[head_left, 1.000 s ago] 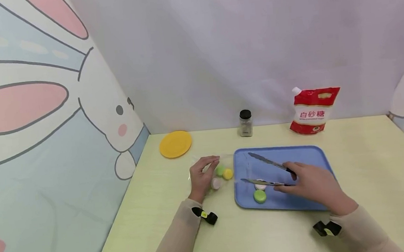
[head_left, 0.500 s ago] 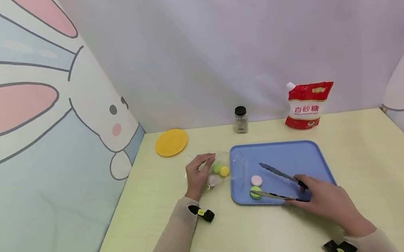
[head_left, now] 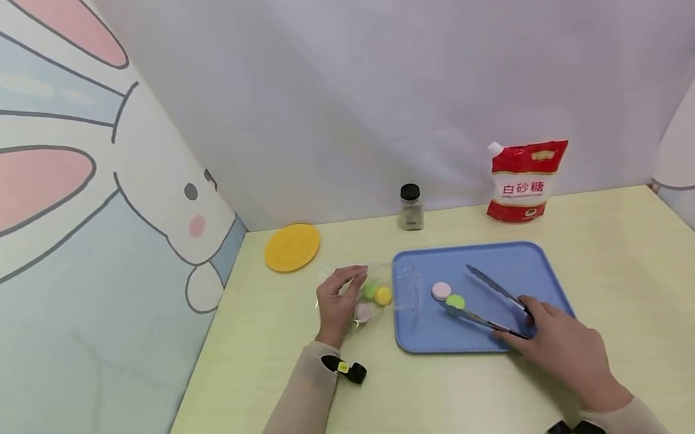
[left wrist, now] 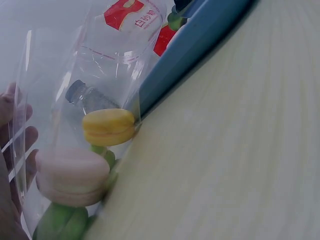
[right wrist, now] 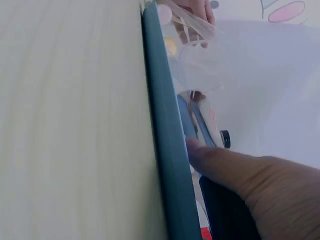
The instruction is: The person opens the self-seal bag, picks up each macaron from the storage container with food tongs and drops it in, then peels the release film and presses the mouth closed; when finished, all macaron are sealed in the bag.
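Observation:
My left hand (head_left: 336, 304) pinches the edge of a clear plastic bag (head_left: 404, 281). Inside the bag sit a yellow macaron (left wrist: 108, 126), a pale pink macaron (left wrist: 72, 175) and green macarons (left wrist: 62, 220). The bag's mouth lies over the left side of a blue tray (head_left: 439, 338). On that tray, a pink macaron (head_left: 441, 291) and a green macaron (head_left: 456, 301) lie side by side. My right hand (head_left: 567, 353) holds metal tongs (head_left: 487, 323) with the arms spread apart. The nearer arm is at the green macaron's front edge; whether they touch I cannot tell.
A yellow plate (head_left: 292, 247) lies at the back left of the table. Against the back wall stand a small black-capped jar (head_left: 411, 208) and a red and white sugar pouch (head_left: 526, 184), behind the tray.
The tongs have shifted right, away from the bag's mouth, and spread wider. Both loose macarons have slid farther back on the tray, the green one also rightward. My left hand keeps its hold.

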`<action>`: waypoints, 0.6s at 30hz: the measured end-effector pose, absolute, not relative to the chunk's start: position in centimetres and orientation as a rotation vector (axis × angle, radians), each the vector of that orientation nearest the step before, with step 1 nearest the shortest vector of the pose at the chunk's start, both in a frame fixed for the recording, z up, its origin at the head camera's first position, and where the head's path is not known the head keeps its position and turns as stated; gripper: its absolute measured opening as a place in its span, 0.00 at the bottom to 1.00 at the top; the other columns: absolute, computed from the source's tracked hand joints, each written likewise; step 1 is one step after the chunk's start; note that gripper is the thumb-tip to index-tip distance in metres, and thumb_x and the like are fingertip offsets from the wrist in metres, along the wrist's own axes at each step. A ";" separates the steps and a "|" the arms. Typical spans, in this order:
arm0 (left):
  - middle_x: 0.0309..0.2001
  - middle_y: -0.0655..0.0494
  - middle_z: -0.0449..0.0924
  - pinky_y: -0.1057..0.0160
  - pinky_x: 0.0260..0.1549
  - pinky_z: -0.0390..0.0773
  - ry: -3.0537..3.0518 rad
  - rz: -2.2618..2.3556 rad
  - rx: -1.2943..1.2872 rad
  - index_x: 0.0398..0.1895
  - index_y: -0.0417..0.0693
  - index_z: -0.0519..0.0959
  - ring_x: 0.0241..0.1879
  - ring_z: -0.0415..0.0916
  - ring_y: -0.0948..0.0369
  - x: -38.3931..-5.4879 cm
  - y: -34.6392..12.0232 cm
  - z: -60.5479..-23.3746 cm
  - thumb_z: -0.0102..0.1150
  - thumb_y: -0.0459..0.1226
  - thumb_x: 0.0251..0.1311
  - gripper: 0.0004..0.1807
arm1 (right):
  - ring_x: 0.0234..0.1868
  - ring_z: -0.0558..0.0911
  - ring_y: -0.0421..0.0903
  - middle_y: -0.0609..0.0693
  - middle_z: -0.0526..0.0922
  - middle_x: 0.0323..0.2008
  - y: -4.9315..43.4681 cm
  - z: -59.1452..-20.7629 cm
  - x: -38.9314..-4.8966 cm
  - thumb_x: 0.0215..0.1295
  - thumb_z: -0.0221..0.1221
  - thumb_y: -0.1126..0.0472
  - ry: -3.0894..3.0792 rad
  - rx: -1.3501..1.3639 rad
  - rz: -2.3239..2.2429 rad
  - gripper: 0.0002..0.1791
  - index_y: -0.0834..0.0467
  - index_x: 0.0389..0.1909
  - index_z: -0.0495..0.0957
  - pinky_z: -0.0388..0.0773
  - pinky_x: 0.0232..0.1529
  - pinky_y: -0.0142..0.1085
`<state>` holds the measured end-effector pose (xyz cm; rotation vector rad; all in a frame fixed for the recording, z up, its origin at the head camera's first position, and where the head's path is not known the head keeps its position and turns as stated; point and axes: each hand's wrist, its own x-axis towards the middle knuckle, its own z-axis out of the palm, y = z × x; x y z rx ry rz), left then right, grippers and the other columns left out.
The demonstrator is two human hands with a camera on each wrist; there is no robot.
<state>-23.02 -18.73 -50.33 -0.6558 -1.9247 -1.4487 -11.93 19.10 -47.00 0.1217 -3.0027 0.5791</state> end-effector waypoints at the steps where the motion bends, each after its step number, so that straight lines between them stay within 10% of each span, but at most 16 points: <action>1: 0.42 0.47 0.88 0.60 0.48 0.84 -1.920 -1.450 -0.657 0.41 0.40 0.88 0.44 0.85 0.54 -23.1 -18.7 -50.4 0.68 0.24 0.57 0.10 | 0.24 0.74 0.45 0.50 0.78 0.32 19.2 -47.1 -12.0 0.47 0.62 0.20 -3.000 0.104 0.592 0.53 0.60 0.60 0.73 0.65 0.14 0.39; 18: 0.39 0.40 0.87 0.61 0.48 0.83 -1.898 -1.410 -0.675 0.37 0.31 0.86 0.41 0.85 0.51 -21.1 -17.9 -47.3 0.68 0.20 0.54 0.08 | 0.24 0.71 0.43 0.46 0.73 0.29 20.5 -47.6 -12.5 0.51 0.58 0.19 -3.047 0.165 0.582 0.54 0.60 0.63 0.71 0.64 0.15 0.37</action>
